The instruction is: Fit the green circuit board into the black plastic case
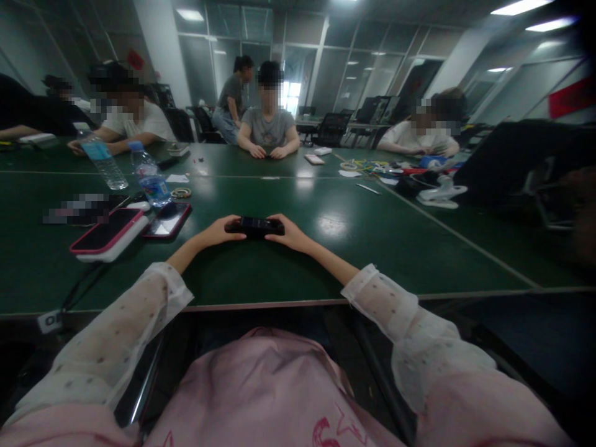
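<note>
A black handheld device (255,227), phone-like and turned sideways with a dimly lit screen, is held just above the green table (261,273) near its front edge. My left hand (227,230) closes on its left end, thumb toward me and fingers behind. At the opposite end my right hand (289,234) grips it the same way. What the screen displays is too small to read. Left of my left hand lie a phone with a red edge (168,221) and a pink-framed phone (109,231) resting on a white slab.
Two plastic bottles, one clear (103,162) and one with a blue cap (151,177), stand at left beside a tape roll (180,193). Tangled cables (367,166), a pen (367,189) and a white clamp (442,194) lie at right. A person in grey (269,129) sits opposite.
</note>
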`<state>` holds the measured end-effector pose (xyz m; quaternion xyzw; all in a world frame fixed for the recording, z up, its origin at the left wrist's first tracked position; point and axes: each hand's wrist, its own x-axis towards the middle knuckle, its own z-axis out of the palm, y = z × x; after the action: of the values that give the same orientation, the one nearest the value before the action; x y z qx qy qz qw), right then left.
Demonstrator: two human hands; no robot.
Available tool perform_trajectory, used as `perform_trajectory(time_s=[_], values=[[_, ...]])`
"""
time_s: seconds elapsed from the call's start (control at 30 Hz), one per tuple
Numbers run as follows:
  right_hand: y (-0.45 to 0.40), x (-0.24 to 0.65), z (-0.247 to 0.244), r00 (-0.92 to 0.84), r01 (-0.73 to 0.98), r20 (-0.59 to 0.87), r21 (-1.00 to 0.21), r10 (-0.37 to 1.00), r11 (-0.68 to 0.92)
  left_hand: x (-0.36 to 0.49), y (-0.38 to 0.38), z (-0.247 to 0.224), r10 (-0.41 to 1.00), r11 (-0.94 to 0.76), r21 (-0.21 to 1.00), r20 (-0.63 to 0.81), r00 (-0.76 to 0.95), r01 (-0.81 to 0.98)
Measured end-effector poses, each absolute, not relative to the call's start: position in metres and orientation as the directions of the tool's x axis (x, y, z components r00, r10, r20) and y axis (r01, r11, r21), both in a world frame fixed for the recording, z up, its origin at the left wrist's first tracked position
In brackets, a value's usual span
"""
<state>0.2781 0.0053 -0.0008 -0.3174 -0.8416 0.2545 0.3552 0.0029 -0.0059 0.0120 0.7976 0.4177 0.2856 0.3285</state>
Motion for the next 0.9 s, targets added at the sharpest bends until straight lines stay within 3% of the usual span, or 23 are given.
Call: perform_trajectory(time_s=[0.53, 0.9], values=[[0.010, 0.281, -0.002, -0.557, 0.383, 0.428, -0.628, 0.712, 0.678, 0.002, 0.000, 0.007, 0.845, -0.472, 0.723, 0.208, 0.492, 0.505], [0.059, 0.279, -0.001, -0.532, 0.454, 0.424, -0.588, 0.733, 0.670, 0.012, 0.054, 0.008, 0.852, -0.453, 0.725, 0.180, 0.491, 0.520]])
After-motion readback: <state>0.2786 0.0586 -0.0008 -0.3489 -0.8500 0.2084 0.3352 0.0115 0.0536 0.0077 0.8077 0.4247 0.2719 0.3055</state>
